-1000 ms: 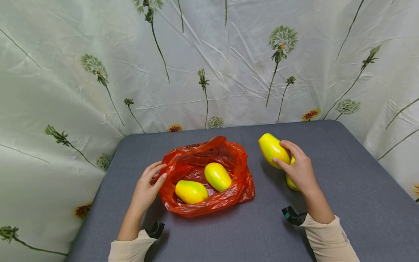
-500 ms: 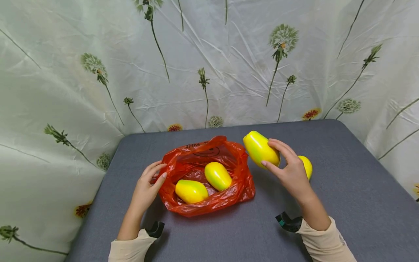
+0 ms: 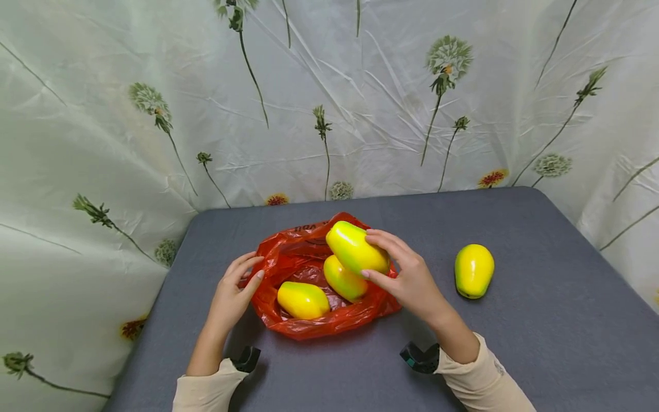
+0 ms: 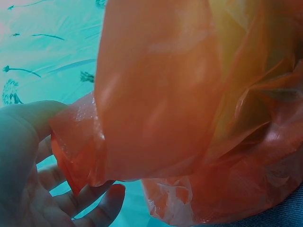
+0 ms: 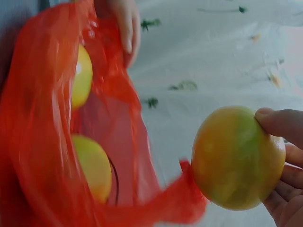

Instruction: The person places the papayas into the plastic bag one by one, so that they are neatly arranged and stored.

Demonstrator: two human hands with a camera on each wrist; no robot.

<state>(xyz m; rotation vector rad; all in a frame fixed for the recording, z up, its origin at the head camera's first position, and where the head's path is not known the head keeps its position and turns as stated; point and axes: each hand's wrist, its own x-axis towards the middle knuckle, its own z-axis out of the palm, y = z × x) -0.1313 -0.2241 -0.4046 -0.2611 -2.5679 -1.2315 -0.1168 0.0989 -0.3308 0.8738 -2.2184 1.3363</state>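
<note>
A red plastic bag (image 3: 304, 331) lies with its mouth spread wide on the table. Inside it are two yellow-green papayas, a left papaya (image 3: 302, 300) and a right papaya (image 3: 344, 280) that is partly covered from above. My right hand (image 3: 412, 283) grips another papaya (image 3: 355, 246) between thumb and fingers, over the bag's right side. The right wrist view shows this held papaya (image 5: 236, 158) beside the bag's rim. At the bag's left side, my left hand (image 3: 231, 292) holds the rim; the left wrist view has the bag's edge (image 4: 78, 142) between thumb and fingers.
One more papaya (image 3: 474, 271) lies on the grey table (image 3: 546, 320), right of the bag. A white cloth with a dandelion print (image 3: 381, 114) hangs behind the table. Dark devices are worn at the left wrist (image 3: 247, 359) and right wrist (image 3: 421, 357).
My right hand has carried its papaya leftward from the table's right side to above the bag. The papaya on the table is now fully visible. My left hand stays at the rim.
</note>
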